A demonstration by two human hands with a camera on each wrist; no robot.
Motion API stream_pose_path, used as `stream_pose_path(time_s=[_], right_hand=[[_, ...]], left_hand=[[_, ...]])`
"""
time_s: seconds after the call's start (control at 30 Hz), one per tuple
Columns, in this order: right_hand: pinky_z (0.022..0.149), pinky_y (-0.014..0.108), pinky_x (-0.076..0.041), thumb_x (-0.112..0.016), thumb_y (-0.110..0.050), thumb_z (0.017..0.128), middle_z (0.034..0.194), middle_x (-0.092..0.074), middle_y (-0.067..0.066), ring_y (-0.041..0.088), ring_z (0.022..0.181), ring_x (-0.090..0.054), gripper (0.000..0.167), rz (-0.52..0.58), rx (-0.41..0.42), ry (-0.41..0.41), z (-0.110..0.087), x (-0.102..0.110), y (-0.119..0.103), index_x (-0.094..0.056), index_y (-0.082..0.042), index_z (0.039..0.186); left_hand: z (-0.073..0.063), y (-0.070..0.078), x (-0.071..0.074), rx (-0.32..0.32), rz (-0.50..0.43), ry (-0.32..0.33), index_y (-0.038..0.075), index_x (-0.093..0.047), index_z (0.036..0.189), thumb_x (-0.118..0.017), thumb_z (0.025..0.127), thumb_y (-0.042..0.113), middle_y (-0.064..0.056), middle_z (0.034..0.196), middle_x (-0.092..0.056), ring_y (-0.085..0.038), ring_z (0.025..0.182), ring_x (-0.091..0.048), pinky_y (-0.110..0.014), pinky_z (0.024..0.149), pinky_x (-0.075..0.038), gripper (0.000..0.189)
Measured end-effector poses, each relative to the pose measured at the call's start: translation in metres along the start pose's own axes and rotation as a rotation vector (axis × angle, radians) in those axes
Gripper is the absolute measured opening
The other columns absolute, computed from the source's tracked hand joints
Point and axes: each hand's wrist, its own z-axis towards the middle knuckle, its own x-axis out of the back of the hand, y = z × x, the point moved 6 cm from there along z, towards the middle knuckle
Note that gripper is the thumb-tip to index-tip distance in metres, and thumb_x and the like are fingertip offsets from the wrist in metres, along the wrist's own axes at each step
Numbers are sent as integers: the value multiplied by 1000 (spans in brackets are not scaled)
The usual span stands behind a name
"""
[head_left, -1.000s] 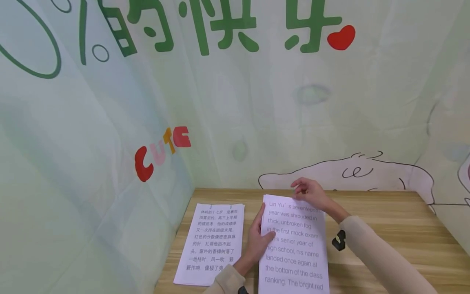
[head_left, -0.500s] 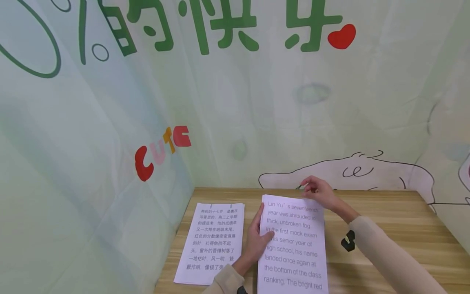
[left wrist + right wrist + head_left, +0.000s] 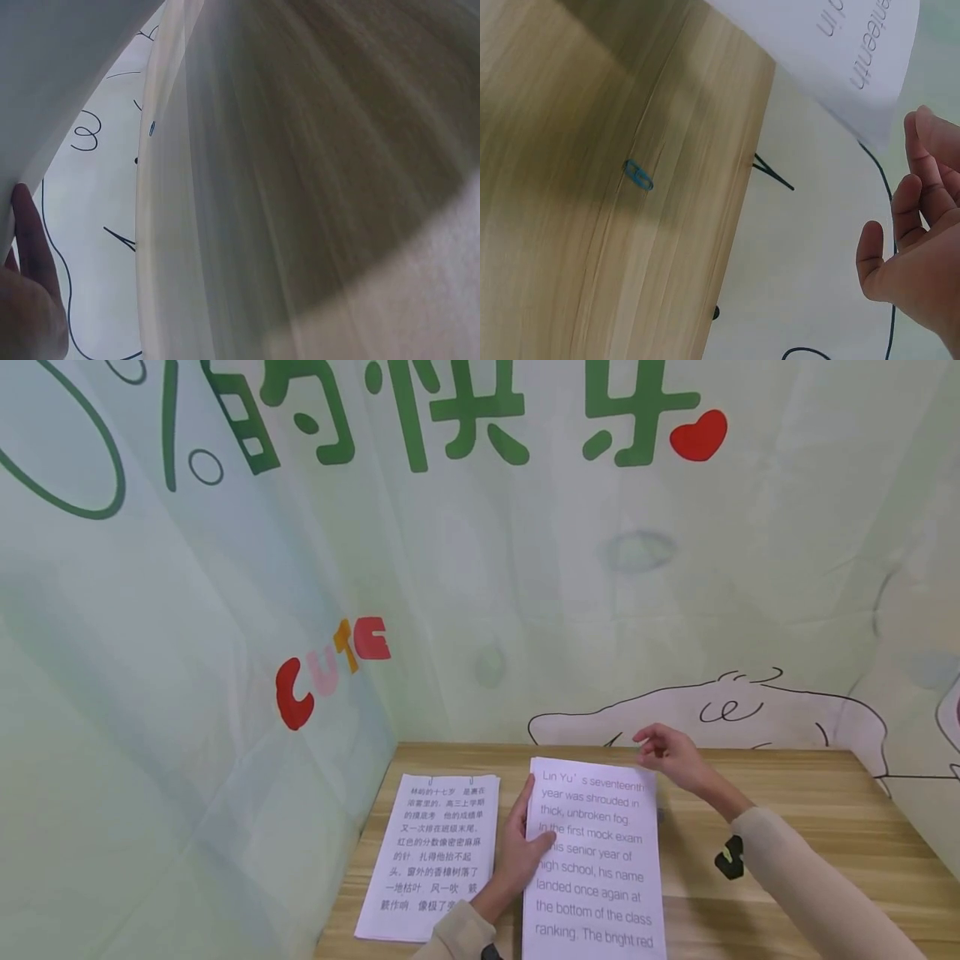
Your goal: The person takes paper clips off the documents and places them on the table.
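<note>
My left hand (image 3: 522, 852) grips a stack of printed sheets (image 3: 596, 860) by its left edge, thumb on the front and fingers behind. The English text on top faces me. In the left wrist view its fingers (image 3: 34, 247) press against the back of the paper. My right hand (image 3: 671, 760) is just beyond the top right corner, thumb and forefinger brought together, with a small greenish item showing at the tips. The right wrist view shows this hand (image 3: 922, 247) beside the paper corner (image 3: 874, 124). A blue paper clip (image 3: 638, 175) lies on the wooden table.
Left of the held stack lies another stack, printed in Chinese (image 3: 431, 860), with two paper clips at its top edge. The wooden table (image 3: 810, 827) meets a printed cloth backdrop (image 3: 510, 610) behind and at the left.
My right hand has drawn to the right, from over the top edge of the sheets to beyond their corner. The held stack has shifted slightly left with my left hand.
</note>
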Motion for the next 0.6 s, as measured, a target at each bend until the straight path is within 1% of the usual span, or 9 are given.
stream_pose_path(time_s=[0.17, 0.23, 0.33, 0.47, 0.6], right_hand=[[68, 22, -49, -70, 5, 95, 97, -66, 16, 20, 86, -56, 30, -14, -10, 1, -6, 4, 9, -61, 7, 124], [67, 22, -49, -70, 5, 95, 97, -66, 16, 20, 85, -56, 30, -20, -14, 0, -9, 6, 14, -62, 8, 123], [66, 22, -49, -71, 5, 94, 96, -66, 15, 19, 85, -56, 30, -31, -23, -6, -12, 8, 22, -63, 9, 123], [66, 22, -50, -73, 4, 93, 96, -68, 14, 20, 85, -57, 31, -47, -41, -1, -16, 12, 31, -65, 9, 122], [66, 23, -51, -73, 2, 94, 96, -68, 13, 21, 86, -58, 31, -47, -55, 1, -19, 15, 38, -65, 9, 123]], left_hand=[[0, -1, 1, -9, 8, -6, 40, -27, 167, -63, 93, -12, 5, 168, -42, -21, 121, -66, -24, 92, -60, 98], [0, -1, 1, -4, 9, -7, 42, -27, 167, -63, 93, -11, 7, 168, -42, -19, 121, -67, -24, 91, -61, 98], [0, -1, 3, -4, 2, -4, 41, -27, 167, -63, 92, -12, 4, 166, -44, -19, 117, -68, -24, 88, -62, 98], [-1, 0, 5, -10, -10, -7, 37, -26, 168, -63, 92, -13, -2, 164, -46, -21, 113, -69, -25, 84, -63, 98], [-1, 1, 6, -8, -7, -12, 38, -26, 168, -62, 93, -12, 0, 166, -44, -20, 114, -68, -25, 85, -62, 98]])
